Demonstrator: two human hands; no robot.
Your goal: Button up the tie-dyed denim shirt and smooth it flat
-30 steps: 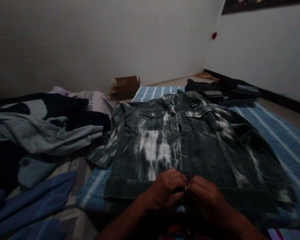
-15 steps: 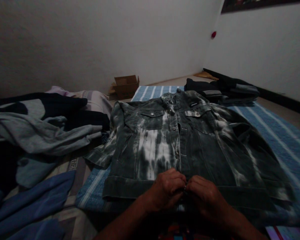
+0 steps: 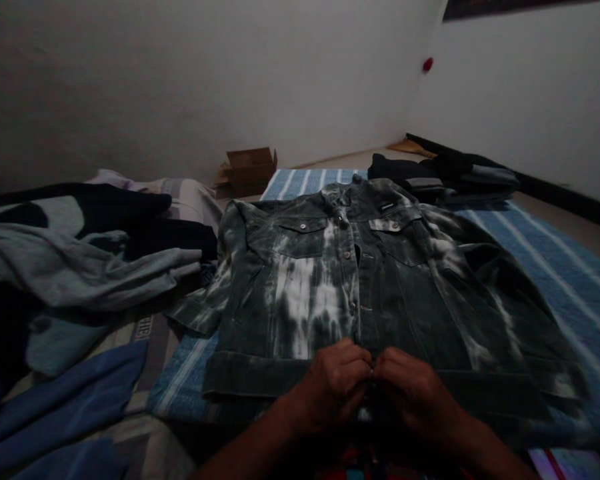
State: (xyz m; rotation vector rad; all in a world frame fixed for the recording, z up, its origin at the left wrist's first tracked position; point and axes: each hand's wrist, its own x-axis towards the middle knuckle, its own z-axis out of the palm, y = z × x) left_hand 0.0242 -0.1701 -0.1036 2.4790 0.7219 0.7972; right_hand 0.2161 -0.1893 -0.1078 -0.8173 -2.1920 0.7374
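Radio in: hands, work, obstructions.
Left hand, right hand pinching grey-white denim jacket, bottom front. Jacket spread front-up. Folded dark clothes beyond, clear of hands.

It's matt denim on the jacket, metal-looking buttons glinting (shiny against that dull cloth), soft knit for the grey garment, matt cardboard for the box!

Jacket label and bedding lettering illegible

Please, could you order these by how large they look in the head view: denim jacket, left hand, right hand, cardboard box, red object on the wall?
1. Denim jacket
2. Left hand and right hand: too alike to rank
3. Cardboard box
4. Red object on the wall
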